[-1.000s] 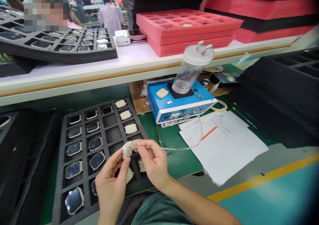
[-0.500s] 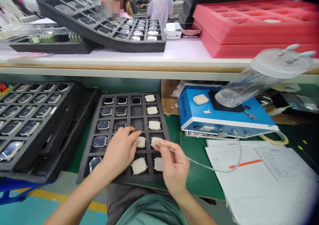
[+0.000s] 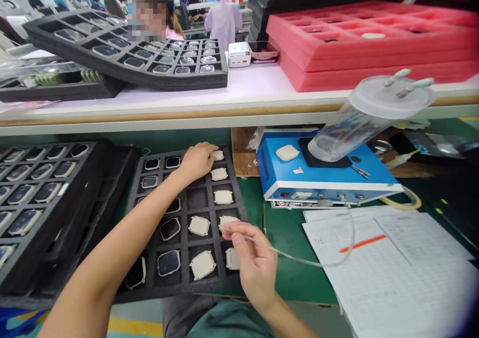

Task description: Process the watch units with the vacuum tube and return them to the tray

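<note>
My left hand [image 3: 201,161] reaches to the far right corner of a black foam tray [image 3: 197,199]. Its fingertips are bent down onto a cream watch case [image 3: 217,155] in that compartment; the thumb is hidden. Near the tray's right edge, my right hand [image 3: 256,258] pinches the end of a thin clear tube [image 3: 299,263], just over another watch case [image 3: 229,221]. Whatever tip the tube has is covered by the fingers. More pale cases face back-up in the two right columns, while dark-screened watches [image 3: 168,263] lie in the left columns.
The tube runs to a blue box [image 3: 337,180] bearing a loose case [image 3: 287,153] and a tilted clear canister [image 3: 352,118]. Printed sheets [image 3: 389,278] lie at right. Stacked watch trays [image 3: 22,198] stand at left. Above, a shelf holds black and red foam trays [image 3: 337,53].
My left hand has moved away from a middle case to the far right compartment. The right hand still pinches the tube near the same spot. The view has shifted slightly.
</note>
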`<control>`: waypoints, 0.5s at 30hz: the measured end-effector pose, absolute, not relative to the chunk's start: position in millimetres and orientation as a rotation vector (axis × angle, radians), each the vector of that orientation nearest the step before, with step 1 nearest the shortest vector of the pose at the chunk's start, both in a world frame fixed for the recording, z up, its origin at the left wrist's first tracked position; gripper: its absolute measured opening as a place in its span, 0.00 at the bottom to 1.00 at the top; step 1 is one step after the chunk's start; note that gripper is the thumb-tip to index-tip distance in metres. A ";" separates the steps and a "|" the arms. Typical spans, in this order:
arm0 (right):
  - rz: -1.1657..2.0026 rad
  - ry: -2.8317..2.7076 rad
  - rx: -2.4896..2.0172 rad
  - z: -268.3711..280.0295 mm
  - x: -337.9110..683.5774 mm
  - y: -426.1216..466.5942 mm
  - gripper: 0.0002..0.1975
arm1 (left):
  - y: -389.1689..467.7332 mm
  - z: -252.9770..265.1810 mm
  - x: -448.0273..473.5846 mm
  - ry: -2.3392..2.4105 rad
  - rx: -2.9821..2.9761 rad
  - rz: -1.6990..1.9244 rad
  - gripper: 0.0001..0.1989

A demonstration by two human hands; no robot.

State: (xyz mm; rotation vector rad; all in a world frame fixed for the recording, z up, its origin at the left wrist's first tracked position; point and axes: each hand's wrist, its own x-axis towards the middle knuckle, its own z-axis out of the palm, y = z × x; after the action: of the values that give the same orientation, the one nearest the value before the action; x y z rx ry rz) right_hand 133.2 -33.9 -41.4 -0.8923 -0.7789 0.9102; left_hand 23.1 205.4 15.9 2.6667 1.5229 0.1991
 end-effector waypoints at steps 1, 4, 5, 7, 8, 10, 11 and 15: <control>0.917 -0.779 -0.891 -41.1 133.5 -33.8 0.06 | 201.8 17.2 13.0 1.560 2.649 0.208 0.20; 0.932 -0.771 -0.893 -40.4 133.8 -34.3 0.05 | 198.1 21.3 -11.1 1.683 2.562 0.193 0.17; 0.933 -0.766 -0.897 -40.5 133.8 -34.6 0.05 | 199.7 22.5 -15.1 1.708 2.532 0.187 0.16; 0.928 -0.759 -0.920 -41.5 133.6 -35.4 0.06 | 204.1 25.7 -17.1 1.731 2.481 0.199 0.15; 0.921 -0.759 -0.937 -42.4 133.4 -35.8 0.06 | 204.8 28.3 -16.4 1.731 2.459 0.222 0.14; 0.896 -0.754 -0.976 -44.9 133.3 -36.6 0.07 | 196.9 34.8 -14.8 1.702 2.421 0.289 0.13; 0.879 -0.747 -0.991 -46.4 133.1 -36.9 0.08 | 186.4 38.0 -15.0 1.672 2.404 0.326 0.12; 0.791 -0.759 -0.992 -51.1 132.0 -37.2 0.08 | 105.0 39.2 -21.8 1.518 2.230 0.529 0.16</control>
State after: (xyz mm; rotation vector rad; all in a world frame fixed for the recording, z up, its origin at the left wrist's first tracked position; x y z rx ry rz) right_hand 132.0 -37.2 -51.1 -0.9921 -0.7588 0.7906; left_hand -21.8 105.0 39.2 2.2298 1.5185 0.5294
